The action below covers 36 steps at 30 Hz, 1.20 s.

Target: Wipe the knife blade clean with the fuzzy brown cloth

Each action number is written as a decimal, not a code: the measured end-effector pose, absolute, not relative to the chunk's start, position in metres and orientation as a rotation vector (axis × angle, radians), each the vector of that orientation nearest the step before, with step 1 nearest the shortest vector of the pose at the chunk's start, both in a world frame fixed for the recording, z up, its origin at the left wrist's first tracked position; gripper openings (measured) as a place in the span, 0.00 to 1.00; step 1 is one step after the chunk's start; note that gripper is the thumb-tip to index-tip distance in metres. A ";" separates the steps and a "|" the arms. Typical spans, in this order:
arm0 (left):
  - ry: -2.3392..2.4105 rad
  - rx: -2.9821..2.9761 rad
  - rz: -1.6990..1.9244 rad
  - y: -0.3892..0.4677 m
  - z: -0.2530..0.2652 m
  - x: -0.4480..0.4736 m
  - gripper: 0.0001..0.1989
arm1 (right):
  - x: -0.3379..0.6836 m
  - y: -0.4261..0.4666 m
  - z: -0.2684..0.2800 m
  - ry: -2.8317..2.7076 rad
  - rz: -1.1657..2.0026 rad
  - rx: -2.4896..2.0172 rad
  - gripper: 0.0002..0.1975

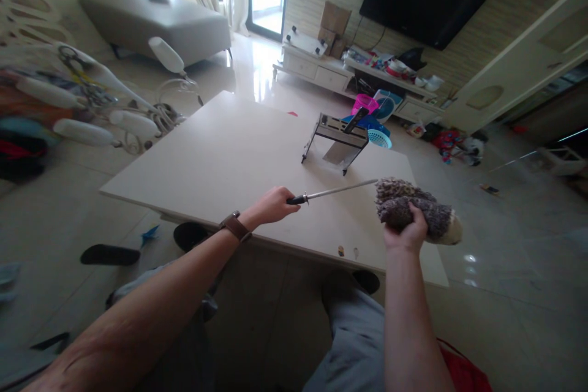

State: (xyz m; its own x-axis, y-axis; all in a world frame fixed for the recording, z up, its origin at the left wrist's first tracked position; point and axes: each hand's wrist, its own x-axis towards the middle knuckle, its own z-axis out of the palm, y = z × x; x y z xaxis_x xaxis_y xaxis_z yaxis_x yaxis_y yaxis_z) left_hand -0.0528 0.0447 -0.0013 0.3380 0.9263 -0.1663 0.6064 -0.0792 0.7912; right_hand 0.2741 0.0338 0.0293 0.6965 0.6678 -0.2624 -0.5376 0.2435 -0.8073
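Observation:
My left hand (273,204), with a brown watch strap on the wrist, is closed around the black handle of a honing steel (342,188). The thin metal rod points right, over the white table, and its tip meets a shaggy grey-brown cloth (404,201). That cloth is bunched up in my right hand (408,234), thumb on top; whether the tip goes inside its folds I cannot tell. Beyond the rod stands a metal-and-black knife block (337,135) on small feet. One black knife handle (356,120) sticks up from it.
The white table (220,147) spans the middle. Two tiny items (340,251) lie near its front edge. Behind it are a pink basket (366,103), a light-blue basket (380,139) and a cluttered TV cabinet (316,70). A lamp with white shades (168,56) stands left, near a grey bench (160,24).

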 end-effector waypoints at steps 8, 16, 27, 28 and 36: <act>1.304 1.679 0.672 0.038 -0.004 -0.025 0.19 | 0.207 0.024 0.021 -0.409 1.137 -1.003 0.17; 1.038 1.572 0.658 0.027 -0.012 -0.003 0.19 | 0.160 0.013 0.004 -0.568 1.234 -1.082 0.20; 1.076 1.736 0.752 0.019 -0.010 -0.006 0.13 | 0.163 0.012 0.001 -0.541 1.197 -1.125 0.22; 1.072 1.749 0.751 0.019 -0.010 -0.006 0.13 | 0.163 0.012 0.001 -0.538 1.199 -1.126 0.22; 1.068 1.789 0.722 0.019 -0.011 -0.007 0.13 | 0.164 0.013 -0.004 -0.558 1.199 -1.113 0.21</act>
